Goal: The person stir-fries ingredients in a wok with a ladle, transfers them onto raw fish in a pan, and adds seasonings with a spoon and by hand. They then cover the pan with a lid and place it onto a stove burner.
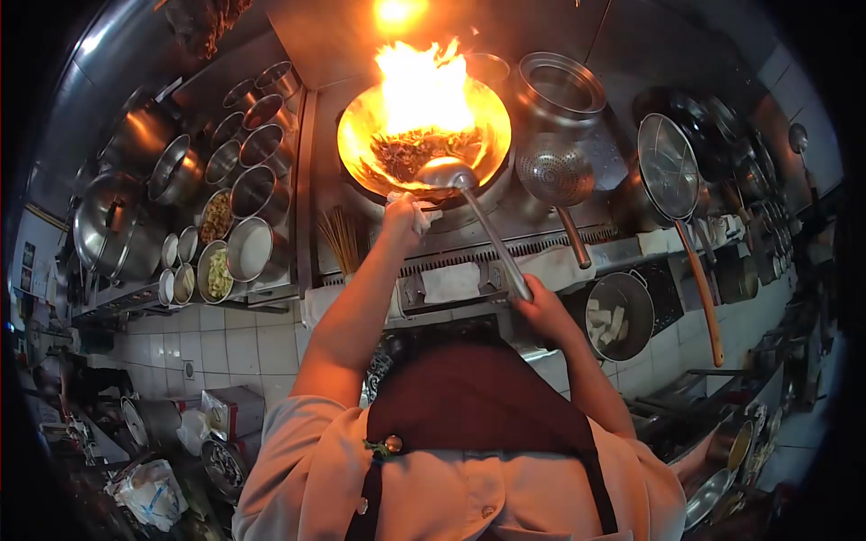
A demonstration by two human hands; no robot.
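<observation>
Tall flames rise from a wok (pixel 354 144) on the stove, over dark shredded food (pixel 419 153) inside it. My left hand (pixel 403 221) is closed on a white cloth (pixel 424 217) at the wok's near rim. The handle of a metal ladle (pixel 494 234) is gripped in my right hand (pixel 541 307), to the right and nearer my body. The ladle's bowl (pixel 446 171) is over the near side of the wok, beside the food.
Metal pots and bowls (pixel 257 248) crowd the left counter, some holding food. Bamboo sticks (pixel 341 242) stand left of the wok. On the right are a perforated ladle (pixel 555 171), a long-handled strainer (pixel 668 167) and a pot (pixel 643 311) with pale pieces.
</observation>
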